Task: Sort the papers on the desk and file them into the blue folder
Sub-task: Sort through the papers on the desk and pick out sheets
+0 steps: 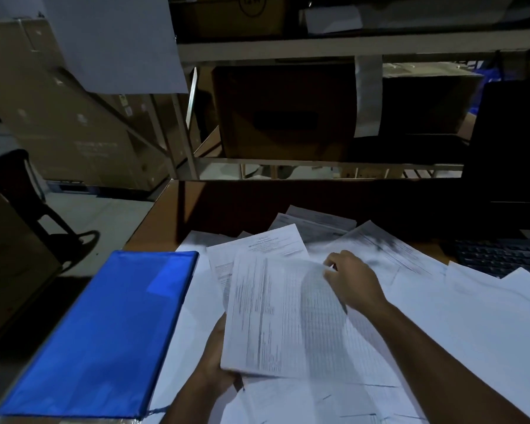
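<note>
Dim storeroom bench [166, 215]: loose papers [459, 325], light, floppy, slide-prone, beside shut blue folder [104, 332]; your left hand [219, 359] grips a sheaf's near edge, right hand [352, 280] pinches its top sheet—support underneath.

One flat blue fabric-covered folder [104, 328] lies closed at the near left of the brown desk [166, 215], and two bare hands show: the left hand [218, 359] under a held stack of printed white sheets [276, 313], the right hand [352, 280] on it. Loose white printed papers [459, 316] cover the desk's right side, overlapping too much to count. One dark keyboard [502, 255] sits far right, and at least three brown cardboard boxes [285, 111] stand on the far shelves.
</note>
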Motion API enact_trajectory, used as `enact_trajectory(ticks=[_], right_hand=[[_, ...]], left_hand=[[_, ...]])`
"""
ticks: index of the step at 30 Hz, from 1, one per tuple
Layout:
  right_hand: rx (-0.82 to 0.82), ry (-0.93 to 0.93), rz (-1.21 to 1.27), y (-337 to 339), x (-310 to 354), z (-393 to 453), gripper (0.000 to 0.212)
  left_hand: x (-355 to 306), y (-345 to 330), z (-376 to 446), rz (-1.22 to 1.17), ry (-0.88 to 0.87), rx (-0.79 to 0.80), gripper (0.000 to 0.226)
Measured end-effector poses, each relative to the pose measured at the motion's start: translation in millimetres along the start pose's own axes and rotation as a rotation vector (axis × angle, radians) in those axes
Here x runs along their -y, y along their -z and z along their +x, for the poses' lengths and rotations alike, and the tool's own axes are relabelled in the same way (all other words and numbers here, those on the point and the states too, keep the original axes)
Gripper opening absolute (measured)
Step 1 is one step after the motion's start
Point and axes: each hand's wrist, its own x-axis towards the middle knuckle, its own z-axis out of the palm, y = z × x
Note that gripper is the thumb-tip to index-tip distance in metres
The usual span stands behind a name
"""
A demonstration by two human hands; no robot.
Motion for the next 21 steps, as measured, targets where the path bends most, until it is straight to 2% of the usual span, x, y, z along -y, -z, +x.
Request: enact_trajectory(ticks=[2, 4, 7, 13, 15, 21], right_hand=[[-0.072, -0.059, 0.152, 0.2, -9.9, -3.1, 0.011], [-0.116, -0.136, 0.286, -0.5, -18.1, -10.5, 0.017], [-0.039, -0.215, 0.379, -5.6, -18.4, -24.9, 0.017], [0.065, -0.242, 0.394, -22.1, -14.8, -46.0, 0.017], [0.087, -0.222, 0.372, -22.7, -16.9, -49.6, 0.021], [0.120, -0.141, 0.304, -15.6, -17.5, -58.1, 0.013]], left_hand=[[3.6, -4.1, 4.3, -0.107, -0.056, -0.028, 0.028], [5.1, -6.9, 2.5, -0.232, -0.010, 0.000, 0.033], [9.3, -6.0, 9.8, -0.255, 0.014, -0.025, 0.038], [4.3, -8.8, 15.6, -0.053, -0.052, -0.138, 0.042], [5.8, -8.2, 15.2, -0.032, -0.056, -0.115, 0.046], [12.7, -5.0, 13.6, -0.081, -0.048, -0.016, 0.037]])
